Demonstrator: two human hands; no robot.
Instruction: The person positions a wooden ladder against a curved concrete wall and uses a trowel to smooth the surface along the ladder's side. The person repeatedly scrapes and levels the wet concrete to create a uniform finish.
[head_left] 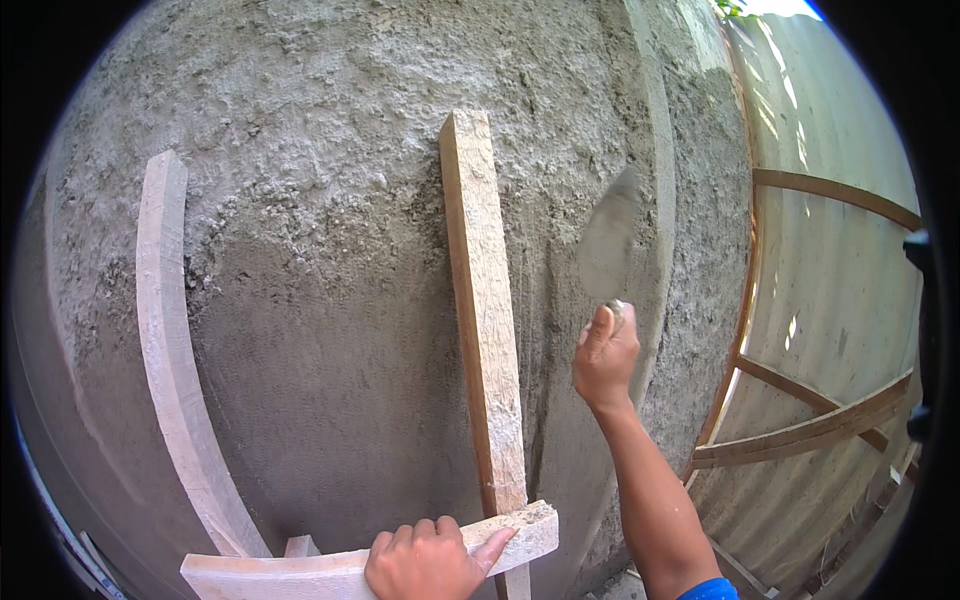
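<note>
My right hand [606, 358] is closed round the handle of a pointed trowel [608, 245], its grey blade raised in front of the plastered wall [330, 400]. Below and to the left, my left hand [428, 562] grips a pale wooden crosspiece [280, 578], thumb stretched along its top edge. This crosspiece meets an upright wooden post [487, 300] that rises in front of the wall. The wall is rough and lumpy in its upper part, while a smoother, darker grey area lies lower between the uprights.
A second wooden upright [170, 330] curves up at the left. On the right stands a corrugated sheet fence [820, 270] framed with wooden battens [835, 190]. A straight plaster edge [660, 150] runs down the wall right of the trowel.
</note>
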